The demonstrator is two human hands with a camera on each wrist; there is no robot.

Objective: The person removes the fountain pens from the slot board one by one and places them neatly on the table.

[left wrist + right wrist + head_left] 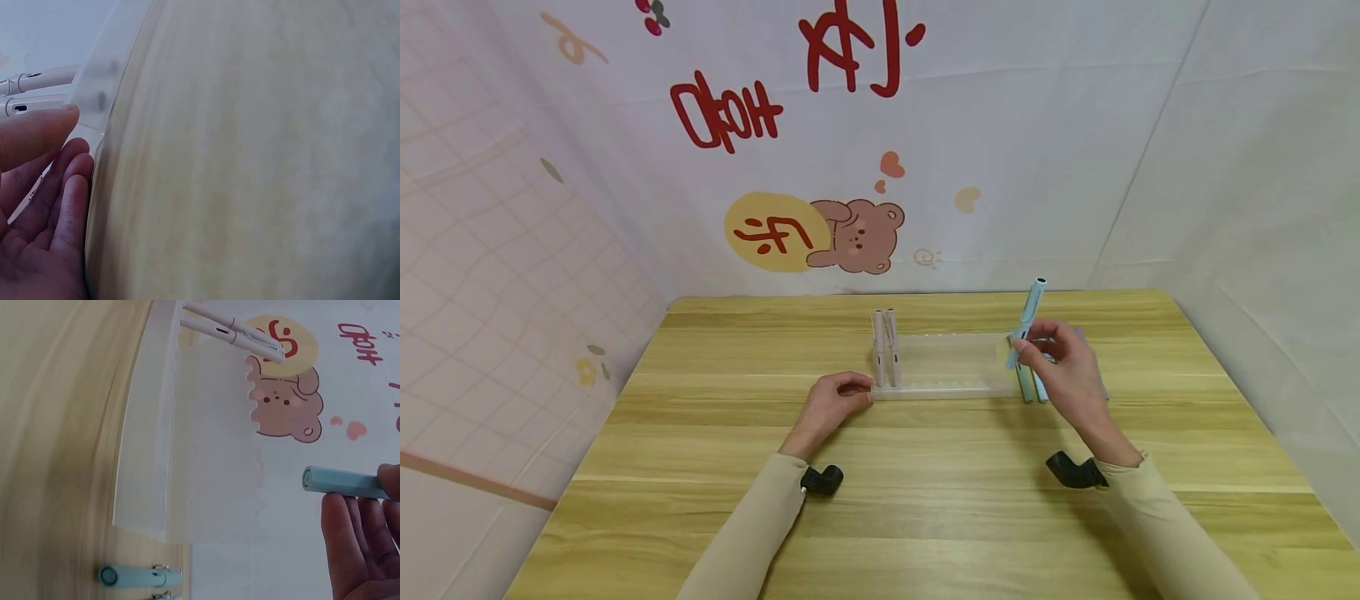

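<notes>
A clear pen rack with a notched back edge stands on the table. Two pale pinkish-white pens lean side by side in its left end. At that left end my left hand holds the rack's edge between thumb and fingers; in the left wrist view the thumb lies close to the pens. Above the rack's right end, my right hand pinches a light blue pen, tilted with its top up and to the right. The pen's lower end hangs free of the rack.
More pens lie right of the rack, partly hidden by my right hand: a green one, a light blue one and a purple one. Behind the wooden table hangs a white printed cloth.
</notes>
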